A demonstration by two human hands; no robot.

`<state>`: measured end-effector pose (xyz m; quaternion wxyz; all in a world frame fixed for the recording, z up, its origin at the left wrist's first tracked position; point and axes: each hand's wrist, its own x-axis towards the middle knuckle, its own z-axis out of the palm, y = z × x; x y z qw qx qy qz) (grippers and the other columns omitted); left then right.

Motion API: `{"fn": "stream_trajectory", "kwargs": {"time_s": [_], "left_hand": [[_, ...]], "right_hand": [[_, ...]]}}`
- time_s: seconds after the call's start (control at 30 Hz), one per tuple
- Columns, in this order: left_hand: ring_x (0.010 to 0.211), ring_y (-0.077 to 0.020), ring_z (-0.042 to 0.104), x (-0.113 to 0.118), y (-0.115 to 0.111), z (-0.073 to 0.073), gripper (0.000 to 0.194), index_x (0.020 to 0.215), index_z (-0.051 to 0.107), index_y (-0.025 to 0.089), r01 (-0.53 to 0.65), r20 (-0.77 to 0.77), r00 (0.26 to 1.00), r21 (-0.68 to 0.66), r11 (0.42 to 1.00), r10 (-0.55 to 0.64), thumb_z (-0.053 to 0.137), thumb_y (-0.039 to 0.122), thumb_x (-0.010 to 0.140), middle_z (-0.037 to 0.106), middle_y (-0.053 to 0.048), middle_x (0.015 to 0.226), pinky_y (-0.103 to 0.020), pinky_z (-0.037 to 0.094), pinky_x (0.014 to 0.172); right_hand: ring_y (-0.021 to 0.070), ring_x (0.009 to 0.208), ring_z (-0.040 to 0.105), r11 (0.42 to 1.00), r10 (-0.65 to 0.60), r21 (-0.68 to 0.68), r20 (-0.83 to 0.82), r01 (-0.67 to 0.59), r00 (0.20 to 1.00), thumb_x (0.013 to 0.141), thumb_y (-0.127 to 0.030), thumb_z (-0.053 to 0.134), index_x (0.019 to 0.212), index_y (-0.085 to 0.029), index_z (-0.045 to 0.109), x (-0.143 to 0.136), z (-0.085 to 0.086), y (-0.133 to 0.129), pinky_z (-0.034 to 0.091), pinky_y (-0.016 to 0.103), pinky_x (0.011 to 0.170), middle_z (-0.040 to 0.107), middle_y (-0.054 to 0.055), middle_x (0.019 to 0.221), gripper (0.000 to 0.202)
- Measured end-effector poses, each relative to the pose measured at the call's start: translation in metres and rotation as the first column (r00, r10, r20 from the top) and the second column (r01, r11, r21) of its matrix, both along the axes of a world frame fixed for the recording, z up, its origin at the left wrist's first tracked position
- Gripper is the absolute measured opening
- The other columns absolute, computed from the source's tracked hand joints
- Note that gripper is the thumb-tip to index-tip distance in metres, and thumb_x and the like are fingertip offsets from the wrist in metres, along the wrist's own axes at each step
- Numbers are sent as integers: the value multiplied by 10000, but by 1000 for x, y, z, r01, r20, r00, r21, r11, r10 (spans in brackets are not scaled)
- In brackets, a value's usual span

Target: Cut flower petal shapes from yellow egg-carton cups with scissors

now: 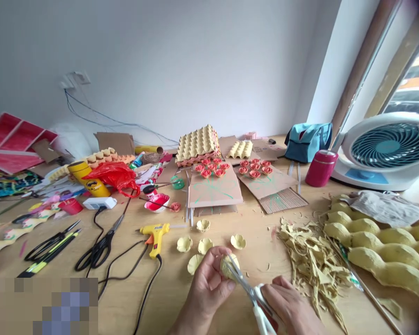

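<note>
Between the thumb and fingers of my left hand is a pale yellow egg-carton cup. My right hand grips white-handled scissors, whose blades lie across the cup at its right side. Just beyond my hands sit several cut cups shaped like flowers, among them one flower cup at the right and another flower cup farther back. A heap of yellow carton scraps lies right of my right hand.
A yellow glue gun with a black cord lies left, near black-handled scissors. Cardboard panels with red flowers stand behind. Yellow egg trays, a red canister and a white fan occupy the right.
</note>
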<state>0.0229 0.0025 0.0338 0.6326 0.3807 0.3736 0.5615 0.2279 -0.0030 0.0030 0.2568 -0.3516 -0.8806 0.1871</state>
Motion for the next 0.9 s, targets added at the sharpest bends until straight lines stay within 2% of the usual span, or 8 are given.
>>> {"fn": "stream_trajectory", "kwargs": {"time_s": [0.1, 0.17, 0.3, 0.47, 0.6, 0.7, 0.8, 0.9], "left_hand": [[790, -114, 528, -3, 0, 4, 428, 1049, 665, 244, 31, -5, 1000, 10, 999, -31, 901, 279, 695, 604, 18, 861, -224, 434, 763], [818, -119, 538, -6, 1, 4, 410, 1080, 658, 250, 51, 0, 999, 38, 998, -51, 874, 256, 731, 617, 13, 892, -233, 441, 795], [849, -121, 539, -9, 4, 0, 395, 1128, 638, 262, 78, -11, 997, 52, 996, -78, 829, 231, 784, 626, 10, 929, -239, 440, 826], [867, -115, 531, -9, 5, -6, 402, 1155, 629, 259, 78, -25, 997, 51, 996, -77, 811, 227, 798, 620, 9, 966, -236, 429, 839], [844, -115, 526, -5, 4, -3, 385, 1132, 634, 241, 69, -71, 995, 2, 998, -69, 811, 231, 791, 611, 11, 933, -237, 434, 822], [827, -121, 534, 2, 3, 2, 404, 1089, 631, 220, 72, -76, 994, -35, 997, -75, 845, 252, 747, 608, 8, 914, -242, 442, 794], [804, -128, 546, 9, 1, 3, 425, 1056, 622, 204, 85, -87, 992, -68, 994, -91, 867, 283, 717, 603, 7, 884, -255, 451, 774], [847, -153, 592, 14, -2, -3, 431, 1057, 597, 210, 139, -62, 988, -92, 986, -145, 863, 294, 728, 627, -1, 899, -300, 474, 836]], "right_hand": [[186, 668, 528, 995, -22, -93, 46, 26, 999, 990, -323, 442, 780, -242, 351, 0, 15, -8, 425, 330, 683, 557, 7, 723, 243], [184, 667, 509, 994, -5, -108, 56, 11, 998, 992, -338, 454, 775, -241, 350, 0, 21, -10, 419, 332, 690, 540, 1, 712, 259], [179, 658, 493, 991, 0, -137, 12, 2, 1000, 980, -331, 481, 771, -237, 383, 0, 23, -9, 416, 323, 680, 533, -4, 701, 249], [171, 664, 516, 957, -128, -277, -128, 89, 983, 987, -338, 489, 760, -223, 490, 1, 22, -6, 429, 291, 636, 582, 9, 704, 254], [165, 682, 534, 850, -259, -519, -269, 87, 928, 968, -469, 539, 872, -209, 594, 3, 21, -2, 437, 278, 634, 590, -1, 731, 283], [162, 719, 553, 735, -331, -677, -397, -30, 856, 912, -552, 633, 1065, -212, 587, 3, 20, 2, 450, 276, 652, 620, 3, 815, 376], [180, 783, 595, 657, -379, -739, -498, -152, 780, 842, -598, 703, 1144, -215, 557, 0, 21, 6, 478, 294, 681, 665, 42, 931, 509], [175, 751, 594, 615, -431, -769, -514, -176, 742, 775, -615, 758, 1121, -218, 571, -3, 23, 7, 485, 295, 658, 657, 37, 910, 559]]}}
